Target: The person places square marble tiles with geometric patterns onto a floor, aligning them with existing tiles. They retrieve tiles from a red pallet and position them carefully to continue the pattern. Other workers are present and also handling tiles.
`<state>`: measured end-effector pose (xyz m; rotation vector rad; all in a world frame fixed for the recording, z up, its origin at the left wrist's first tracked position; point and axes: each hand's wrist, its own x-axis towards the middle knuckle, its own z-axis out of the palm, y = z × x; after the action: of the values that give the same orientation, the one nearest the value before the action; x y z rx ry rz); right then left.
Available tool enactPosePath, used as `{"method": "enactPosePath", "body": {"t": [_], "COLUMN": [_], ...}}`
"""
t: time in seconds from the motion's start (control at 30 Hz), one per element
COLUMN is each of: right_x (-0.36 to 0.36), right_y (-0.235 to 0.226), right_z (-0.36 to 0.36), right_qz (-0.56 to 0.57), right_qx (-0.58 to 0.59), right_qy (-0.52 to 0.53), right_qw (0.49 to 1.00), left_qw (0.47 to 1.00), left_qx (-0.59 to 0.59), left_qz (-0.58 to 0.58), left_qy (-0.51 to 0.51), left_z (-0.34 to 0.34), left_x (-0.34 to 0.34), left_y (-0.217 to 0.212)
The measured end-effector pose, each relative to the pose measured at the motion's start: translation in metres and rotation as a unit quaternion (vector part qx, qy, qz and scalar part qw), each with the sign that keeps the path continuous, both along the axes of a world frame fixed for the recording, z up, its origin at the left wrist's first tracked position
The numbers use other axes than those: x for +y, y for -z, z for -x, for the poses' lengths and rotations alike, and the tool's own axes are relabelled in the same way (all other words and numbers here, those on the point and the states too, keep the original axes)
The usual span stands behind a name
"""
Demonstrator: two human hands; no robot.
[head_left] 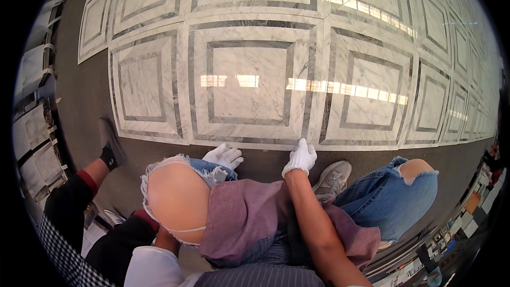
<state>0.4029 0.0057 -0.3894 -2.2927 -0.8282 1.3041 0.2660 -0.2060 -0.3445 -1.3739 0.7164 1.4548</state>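
Note:
Marble panels inlaid with grey rectangular frames lie side by side in front of me. At the near edge of the middle panel (249, 95), my right hand (301, 158) in a white knitted glove is closed on the border, a digit resting on top. The other fingers are partly hidden. My left hand (223, 157), gloved the same way, is beside that edge further left, its fingers spread and nothing in them. My bent knee in ripped jeans hides the left wrist and part of the forearm.
Another person's leg with a black shoe (110, 146) stands close on my left. Wrapped slabs (36, 127) line the far left side. My own sneaker (333, 179) is just right of my right hand. Assorted stacked items (470, 212) are at the right rim.

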Motion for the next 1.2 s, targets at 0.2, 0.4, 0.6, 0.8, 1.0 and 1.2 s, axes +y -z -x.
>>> {"method": "enactPosePath", "body": {"t": [0.2,0.4,0.6,0.8,1.0,1.2], "right_x": [0.008,0.008,0.013,0.016,0.012,0.015], "right_y": [-0.031,-0.023,-0.026,-0.024,-0.035,-0.026], "right_z": [0.0,-0.006,-0.015,-0.016,-0.008,-0.01], "right_qz": [0.198,0.179,0.186,0.199,0.169,0.164], "right_qx": [0.065,0.099,0.127,0.132,0.102,0.059], "right_qy": [0.053,0.081,0.103,0.109,0.089,-0.006], "right_qw": [0.977,0.976,0.969,0.965,0.976,0.985], "left_qw": [0.995,0.989,0.991,0.993,0.991,0.964], "left_qx": [0.034,0.021,0.062,0.025,0.104,0.034], "left_qz": [0.019,0.059,0.034,0.071,0.081,0.1], "left_qy": [-0.095,-0.133,-0.114,-0.09,0.028,0.244], "left_z": [-0.013,-0.032,-0.04,-0.033,-0.015,0.024], "left_x": [0.0,-0.011,-0.021,-0.015,0.003,0.021], "left_y": [0.001,0.023,0.029,0.025,0.003,-0.013]}}
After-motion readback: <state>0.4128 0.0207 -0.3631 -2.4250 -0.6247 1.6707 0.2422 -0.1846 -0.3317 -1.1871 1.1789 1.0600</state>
